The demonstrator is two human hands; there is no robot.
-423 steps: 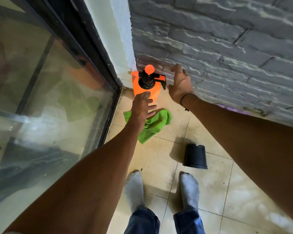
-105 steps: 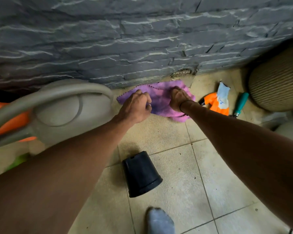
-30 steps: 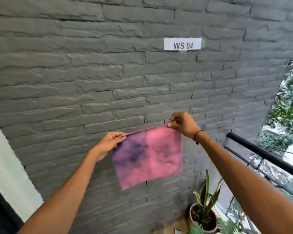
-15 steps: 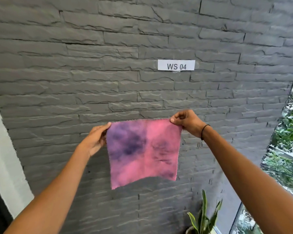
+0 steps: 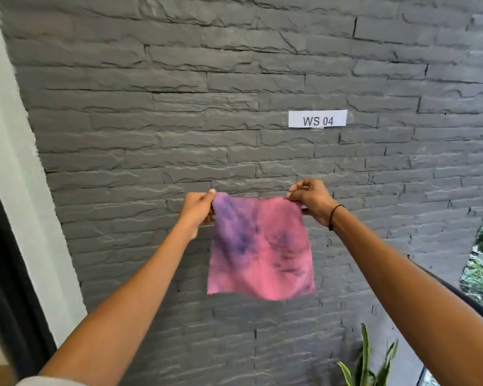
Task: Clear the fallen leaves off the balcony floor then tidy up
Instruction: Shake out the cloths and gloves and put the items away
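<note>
Pink-purple cloth (image 5: 260, 246) held spread at arm's length before grey stone wall (image 5: 179, 107). Left hand (image 5: 198, 206) grips upper left corner, fingers curled round edge; right hand (image 5: 311, 200) pinches upper right corner. Cloth hangs free below, lower edge blurred. Label (image 5: 317, 118) reads "WS 04". Plant (image 5: 368, 363) cut off at bottom edge. Balcony floor out of frame; foliage at right edge blurred.

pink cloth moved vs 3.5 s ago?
Yes. The pink cloth is up off the floor tiles, now held spread before the grey wall, below the WS 04 label.
</note>
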